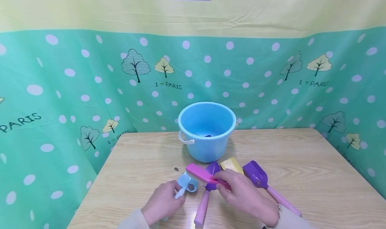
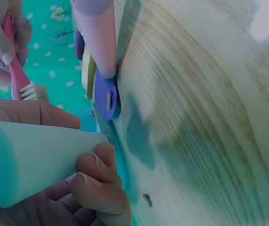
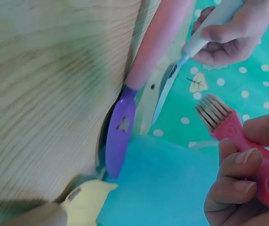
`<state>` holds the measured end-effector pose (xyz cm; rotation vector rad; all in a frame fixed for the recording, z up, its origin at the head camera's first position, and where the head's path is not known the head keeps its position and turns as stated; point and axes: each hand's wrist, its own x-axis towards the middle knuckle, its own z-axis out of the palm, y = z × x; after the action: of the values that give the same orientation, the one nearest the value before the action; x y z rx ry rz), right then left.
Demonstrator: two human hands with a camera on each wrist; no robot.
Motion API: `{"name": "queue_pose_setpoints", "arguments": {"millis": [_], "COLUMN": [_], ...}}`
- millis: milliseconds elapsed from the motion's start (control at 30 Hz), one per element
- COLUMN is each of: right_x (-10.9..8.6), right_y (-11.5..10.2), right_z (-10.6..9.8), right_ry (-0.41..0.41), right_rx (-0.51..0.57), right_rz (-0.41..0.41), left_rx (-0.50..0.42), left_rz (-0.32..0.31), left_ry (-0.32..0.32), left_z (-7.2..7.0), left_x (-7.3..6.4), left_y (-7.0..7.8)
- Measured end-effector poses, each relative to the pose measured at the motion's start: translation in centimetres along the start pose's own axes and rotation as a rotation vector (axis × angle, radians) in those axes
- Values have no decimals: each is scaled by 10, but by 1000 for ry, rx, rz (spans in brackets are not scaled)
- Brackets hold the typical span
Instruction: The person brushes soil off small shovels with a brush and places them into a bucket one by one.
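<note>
My left hand [image 1: 164, 200] grips a light blue toy shovel by its pale, tapered handle [image 2: 45, 157]; the blade [image 1: 183, 179], with a hole in it, points toward the bucket. In my right hand [image 1: 245, 195] is a pink brush [image 1: 197, 172] with pale bristles [image 3: 213, 112], pinched between thumb and fingers and held above the table. Between the hands lies a purple shovel with a pink handle [image 1: 202, 209], its blade partly covered by the brush in the head view. A yellow shovel blade [image 1: 231, 164] shows just beyond my right hand, which hides its lower part.
A light blue bucket [image 1: 208, 148] with a white handle stands at the back middle, something dark inside it. A second purple shovel [image 1: 256, 175] lies to the right. One small dark piece [image 1: 176, 169] is on the wooden table [image 1: 129, 175]. Patterned curtain [image 1: 105, 81] hangs behind and at both sides.
</note>
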<state>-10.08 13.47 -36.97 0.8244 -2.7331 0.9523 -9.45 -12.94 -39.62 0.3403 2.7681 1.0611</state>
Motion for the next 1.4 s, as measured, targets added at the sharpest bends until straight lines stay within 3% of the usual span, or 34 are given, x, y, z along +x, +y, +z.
{"name": "queue_pose_setpoints", "arguments": {"millis": [133,400,500,800,1400], "right_x": [1,1,1,4,25], "right_y": [-3,-12,-12,-9,3], "right_z": [5,18,25,33,38], "right_ry": [-25,-149,-125,-112,-95], "right_rx": [56,31,1,-95,-36], "right_rz": [-39,50,18,51,13], "left_rx": [16,19,21,9,8], "left_rz": [10,3,10,26,13], "left_ry": [8,14,19,9,-5], "left_z": [-3,-8,-9,-11,-10], "left_x": [-1,-4,-5,-9,-15], "left_y": [1,2,2,3,0]}}
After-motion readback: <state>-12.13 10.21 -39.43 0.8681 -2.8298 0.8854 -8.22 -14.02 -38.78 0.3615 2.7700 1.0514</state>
